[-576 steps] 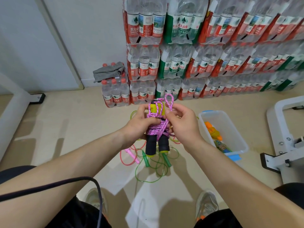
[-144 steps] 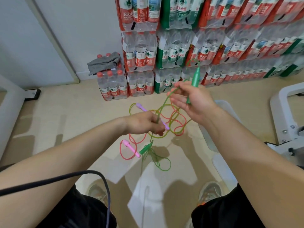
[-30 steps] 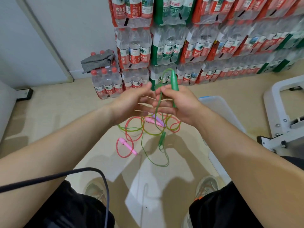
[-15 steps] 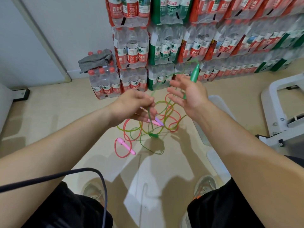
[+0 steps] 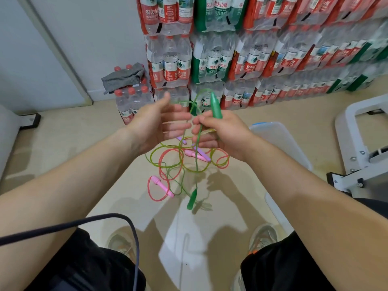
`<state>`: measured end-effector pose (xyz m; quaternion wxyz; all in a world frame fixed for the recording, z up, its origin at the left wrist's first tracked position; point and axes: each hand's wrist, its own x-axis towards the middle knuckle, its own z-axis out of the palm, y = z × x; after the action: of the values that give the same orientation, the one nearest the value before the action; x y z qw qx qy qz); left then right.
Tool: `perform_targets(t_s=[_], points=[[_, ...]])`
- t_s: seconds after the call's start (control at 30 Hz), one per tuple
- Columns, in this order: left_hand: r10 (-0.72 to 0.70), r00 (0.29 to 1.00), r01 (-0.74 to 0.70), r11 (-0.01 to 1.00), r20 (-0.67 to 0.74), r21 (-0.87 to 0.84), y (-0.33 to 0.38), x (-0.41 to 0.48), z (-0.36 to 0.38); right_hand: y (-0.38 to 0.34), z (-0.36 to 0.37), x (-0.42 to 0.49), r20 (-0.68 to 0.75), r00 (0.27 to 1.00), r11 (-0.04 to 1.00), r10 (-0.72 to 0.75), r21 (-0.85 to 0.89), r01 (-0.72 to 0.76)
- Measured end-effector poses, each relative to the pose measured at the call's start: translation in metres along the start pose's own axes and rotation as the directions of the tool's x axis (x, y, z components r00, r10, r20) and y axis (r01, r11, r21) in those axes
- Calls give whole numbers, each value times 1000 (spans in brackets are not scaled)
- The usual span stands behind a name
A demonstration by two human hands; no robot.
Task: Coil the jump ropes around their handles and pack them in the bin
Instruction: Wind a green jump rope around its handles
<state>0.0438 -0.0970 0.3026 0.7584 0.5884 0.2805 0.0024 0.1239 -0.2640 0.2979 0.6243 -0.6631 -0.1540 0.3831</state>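
**Head view, centre of frame.** The right hand (image 5: 220, 133) kept its grip curled round the lower part of 1 green handle (image 5: 215, 106). The handle stood near upright, tapered tip toward the top of the frame. From that tip the green rope (image 5: 196, 177) arched left and dropped past the knuckles to the 2nd green handle (image 5: 192, 199), which lay below the grip at lower centre. Its long axis ran close to vertical, slightly tilted. We could not tell whether it hung free or touched the floor (image 5: 63, 143).

The left hand (image 5: 157, 122) was spread, fingers straight and blurred, palm turned toward the right hand, just left of the falling strand. Whether it touched the strand could not be settled.

We judged the step in hand to be gathering the green rope before winding. The left hand was the nearer to the free strand, so the 2 handles would have to be brought together from below.

Beneath both hands the pink rope (image 5: 160, 164) lay in loops tangled with green ones. 1 pink handle (image 5: 161, 186) lay at the heap's lower left, and a purple handle (image 5: 202, 154) just under the right hand. The bin (image 5: 279, 139) sat at right, partly behind the right forearm.
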Motion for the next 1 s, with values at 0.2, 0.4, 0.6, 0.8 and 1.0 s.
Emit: perform_targets(t_s=[0.2,0.4,0.6,0.8,1.0], points=[[21,958,-146,893,285,425,-24,-16,18,-10,-1,5,-131,991,960,-40,269,74],[2,964,-81,954,265,289,-27,-16,18,-11,-17,10,-162,987,977,22,212,12],[49,998,-42,980,36,-194,2,-3,6,10,-6,2,160,962,960,220,-213,-183],[61,991,-79,986,-120,-146,1,3,-2,11,0,-2,145,985,981,97,-183,-70],[5,993,-37,964,121,262,-23,-10,16,0,5,3,3,999,986,35,164,-35]])
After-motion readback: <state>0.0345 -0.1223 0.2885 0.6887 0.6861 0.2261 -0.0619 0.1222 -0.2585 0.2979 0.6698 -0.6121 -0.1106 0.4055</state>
